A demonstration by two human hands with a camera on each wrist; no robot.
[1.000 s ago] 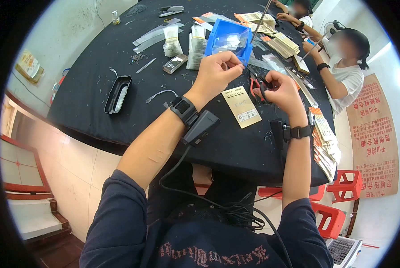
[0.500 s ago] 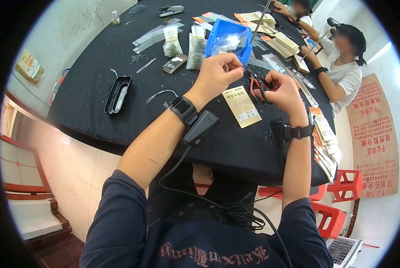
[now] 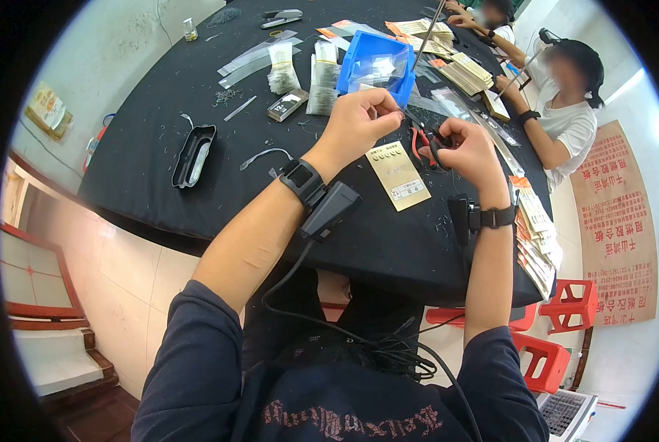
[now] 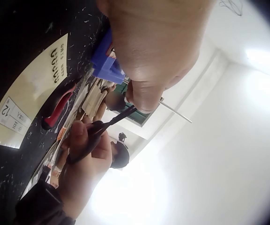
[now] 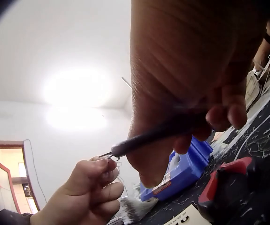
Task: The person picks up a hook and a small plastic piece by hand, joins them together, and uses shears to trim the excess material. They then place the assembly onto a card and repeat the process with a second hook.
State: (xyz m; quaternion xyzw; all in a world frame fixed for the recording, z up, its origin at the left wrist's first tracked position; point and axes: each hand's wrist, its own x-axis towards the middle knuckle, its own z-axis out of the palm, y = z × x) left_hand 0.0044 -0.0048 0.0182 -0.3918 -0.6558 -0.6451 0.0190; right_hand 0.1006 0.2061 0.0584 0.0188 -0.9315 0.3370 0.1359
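My right hand (image 3: 468, 151) grips a black-handled tool, whose dark slim tip (image 4: 125, 113) points at my left fingertips in the left wrist view. With thumb and forefinger, my left hand (image 3: 360, 121) pinches something very small; in the right wrist view a thin wire-like piece (image 5: 111, 157) shows at those fingertips, beside the tool's end. Red-and-black pliers (image 3: 416, 147) lie on the table just below the tool. A cream card (image 3: 399, 177) with a row of small dark curved pieces and a label marked 12 lies below both hands.
A blue bin (image 3: 355, 62) with clear bags stands beyond my hands. Left of it are bundled packets (image 3: 284, 74), a small box (image 3: 288, 105) and an open black case (image 3: 195, 158). Stacked cards (image 3: 536, 236) line the right edge. Two people sit at the far right.
My two hands keep almost the same place and hold. At the right, the nearer seated person's head and arm have shifted slightly.
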